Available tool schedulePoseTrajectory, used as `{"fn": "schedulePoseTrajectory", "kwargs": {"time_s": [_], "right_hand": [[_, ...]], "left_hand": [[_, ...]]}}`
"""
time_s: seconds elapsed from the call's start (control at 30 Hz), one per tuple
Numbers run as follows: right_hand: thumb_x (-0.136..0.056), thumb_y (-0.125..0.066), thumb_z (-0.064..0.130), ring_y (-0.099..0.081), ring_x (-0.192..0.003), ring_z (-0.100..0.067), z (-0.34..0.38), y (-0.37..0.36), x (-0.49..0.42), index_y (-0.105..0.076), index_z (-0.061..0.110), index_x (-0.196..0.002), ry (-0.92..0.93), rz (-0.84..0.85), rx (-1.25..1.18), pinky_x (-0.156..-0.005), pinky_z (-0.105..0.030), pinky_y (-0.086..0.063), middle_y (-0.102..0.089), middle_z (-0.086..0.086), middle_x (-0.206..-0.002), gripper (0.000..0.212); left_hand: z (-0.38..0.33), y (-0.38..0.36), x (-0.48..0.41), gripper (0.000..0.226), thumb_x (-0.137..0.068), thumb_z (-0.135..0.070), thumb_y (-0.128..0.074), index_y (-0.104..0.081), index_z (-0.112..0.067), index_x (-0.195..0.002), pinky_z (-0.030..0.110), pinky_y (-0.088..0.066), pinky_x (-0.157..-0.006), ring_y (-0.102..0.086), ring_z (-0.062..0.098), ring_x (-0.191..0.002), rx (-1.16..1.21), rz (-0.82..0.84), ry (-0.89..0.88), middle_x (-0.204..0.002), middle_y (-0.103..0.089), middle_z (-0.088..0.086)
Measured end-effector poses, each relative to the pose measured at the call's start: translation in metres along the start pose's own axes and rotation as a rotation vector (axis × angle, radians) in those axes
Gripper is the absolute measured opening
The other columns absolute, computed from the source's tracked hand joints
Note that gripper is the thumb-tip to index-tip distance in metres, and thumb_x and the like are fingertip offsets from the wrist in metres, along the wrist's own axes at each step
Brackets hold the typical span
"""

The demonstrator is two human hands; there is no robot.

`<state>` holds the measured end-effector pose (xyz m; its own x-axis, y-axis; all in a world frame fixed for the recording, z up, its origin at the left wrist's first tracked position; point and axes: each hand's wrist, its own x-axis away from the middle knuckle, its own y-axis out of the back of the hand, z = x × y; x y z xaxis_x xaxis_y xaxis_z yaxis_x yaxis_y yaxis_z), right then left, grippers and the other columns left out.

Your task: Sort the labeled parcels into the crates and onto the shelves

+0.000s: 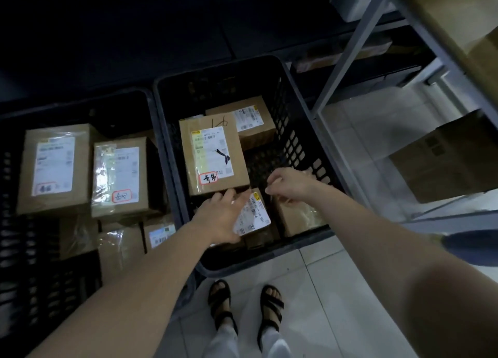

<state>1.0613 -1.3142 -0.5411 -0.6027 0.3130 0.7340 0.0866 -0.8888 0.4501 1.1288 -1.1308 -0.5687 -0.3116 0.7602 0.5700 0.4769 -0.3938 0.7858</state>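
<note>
Two black crates stand on the floor, the right crate (304,131) in front of me and the left crate (151,120) beside it. In the right crate lie a tall labeled parcel (213,155) with a red-edged tag, another parcel (250,120) behind it, and a small white-labeled parcel (256,217) near the front. My left hand (221,217) hovers with straight fingers over the small parcel's left edge. My right hand (288,185), fingers loosely curled and holding nothing, hangs above a tape-covered parcel (299,217) at the crate's front right.
The left crate holds several labeled cardboard parcels (56,166) (121,177). A grey metal shelf rack (347,55) stands to the right with a large carton (444,158) low down. My sandaled feet (245,312) stand on the tiled floor just before the crate.
</note>
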Motion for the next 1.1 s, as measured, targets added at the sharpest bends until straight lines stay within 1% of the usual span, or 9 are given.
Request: {"fn": "schedulePoseTrajectory", "kwargs": {"time_s": [0.17, 0.2, 0.27, 0.33, 0.5, 0.63, 0.73, 0.83, 1.1], "right_hand": [[-0.092, -0.062, 0.026, -0.059, -0.068, -0.013, -0.013, 0.0, -0.011, -0.059, 0.019, -0.11, 0.036, -0.037, 0.043, -0.05, -0.019, -0.047, -0.06, -0.001, -0.089, 0.019], [-0.092, -0.061, 0.028, -0.061, -0.07, -0.012, -0.015, -0.001, -0.014, -0.06, 0.021, -0.107, 0.054, -0.074, 0.091, -0.054, -0.017, -0.05, -0.062, 0.001, -0.088, 0.016], [-0.091, -0.059, 0.033, -0.064, -0.089, -0.016, -0.022, -0.003, -0.02, -0.061, 0.028, -0.1, 0.093, -0.191, 0.236, -0.082, -0.028, -0.053, -0.067, 0.001, -0.096, 0.01], [-0.091, -0.056, 0.036, -0.058, -0.106, -0.026, -0.026, -0.005, -0.022, -0.063, 0.024, -0.108, 0.131, -0.293, 0.337, -0.1, -0.04, -0.043, -0.063, -0.005, -0.111, 0.021], [-0.086, -0.062, 0.049, -0.026, -0.133, -0.042, -0.024, -0.001, -0.016, -0.034, 0.018, -0.145, -0.001, -0.257, 0.511, -0.108, -0.047, -0.031, -0.025, -0.018, -0.146, 0.073], [-0.071, -0.068, 0.065, -0.02, -0.137, -0.045, -0.03, -0.004, -0.02, -0.021, 0.027, -0.148, -0.166, -0.193, 0.498, -0.106, -0.058, -0.032, -0.008, -0.019, -0.153, 0.098], [-0.068, -0.075, 0.058, -0.019, -0.137, -0.048, -0.035, -0.012, -0.023, -0.009, 0.037, -0.148, -0.25, -0.172, 0.402, -0.106, -0.06, -0.032, 0.003, -0.02, -0.155, 0.106], [-0.069, -0.076, 0.05, -0.022, -0.133, -0.046, -0.032, -0.018, -0.024, -0.016, 0.035, -0.143, -0.275, -0.2, 0.407, -0.102, -0.06, -0.036, -0.007, -0.02, -0.149, 0.096], [-0.066, -0.073, 0.05, -0.033, -0.119, -0.045, 0.002, 0.003, -0.026, -0.026, 0.029, -0.128, -0.153, -0.414, 0.41, -0.093, -0.055, -0.041, -0.02, -0.017, -0.134, 0.081]], "left_hand": [[-0.012, -0.016, -0.006, 0.088, -0.081, -0.031, -0.068, -0.012, -0.023, -0.148, 0.041, -0.033, -0.098, -0.032, 0.03, -0.122, -0.286, -0.205, 0.121, -0.143, -0.023, 0.007], [-0.011, -0.018, -0.007, 0.084, -0.081, -0.028, -0.069, -0.016, -0.021, -0.146, 0.041, -0.035, -0.095, -0.034, 0.03, -0.121, -0.318, -0.204, 0.135, -0.142, -0.024, 0.007], [-0.008, -0.022, -0.008, 0.079, -0.081, -0.024, -0.069, -0.021, -0.021, -0.143, 0.038, -0.039, -0.087, -0.04, 0.028, -0.114, -0.288, -0.166, 0.185, -0.132, -0.033, 0.007], [-0.005, -0.022, -0.01, 0.076, -0.081, -0.021, -0.068, -0.021, -0.022, -0.141, 0.036, -0.041, -0.08, -0.042, 0.027, -0.111, -0.209, -0.137, 0.249, -0.125, -0.037, 0.007], [-0.001, -0.016, -0.015, 0.075, -0.08, -0.006, -0.064, -0.021, -0.023, -0.14, 0.034, -0.04, -0.064, -0.042, 0.03, -0.113, -0.123, -0.099, 0.367, -0.127, -0.036, 0.01], [0.004, -0.015, -0.015, 0.066, -0.081, -0.004, -0.061, -0.027, -0.021, -0.135, 0.035, -0.041, -0.064, -0.048, 0.031, -0.112, -0.084, -0.085, 0.379, -0.127, -0.037, 0.012], [0.003, -0.012, -0.018, 0.048, -0.087, -0.011, -0.054, -0.035, -0.018, -0.131, 0.037, -0.044, -0.078, -0.05, 0.03, -0.11, -0.103, -0.121, 0.297, -0.123, -0.044, 0.012], [0.003, -0.007, -0.022, 0.038, -0.091, -0.018, -0.049, -0.041, -0.016, -0.128, 0.038, -0.043, -0.086, -0.048, 0.028, -0.114, -0.09, -0.189, 0.187, -0.123, -0.047, 0.009], [0.024, 0.026, -0.026, 0.038, -0.093, -0.023, -0.046, -0.043, -0.022, -0.131, 0.032, -0.036, -0.089, -0.042, 0.022, -0.112, -0.052, -0.364, 0.069, -0.121, -0.045, 0.002]]}}
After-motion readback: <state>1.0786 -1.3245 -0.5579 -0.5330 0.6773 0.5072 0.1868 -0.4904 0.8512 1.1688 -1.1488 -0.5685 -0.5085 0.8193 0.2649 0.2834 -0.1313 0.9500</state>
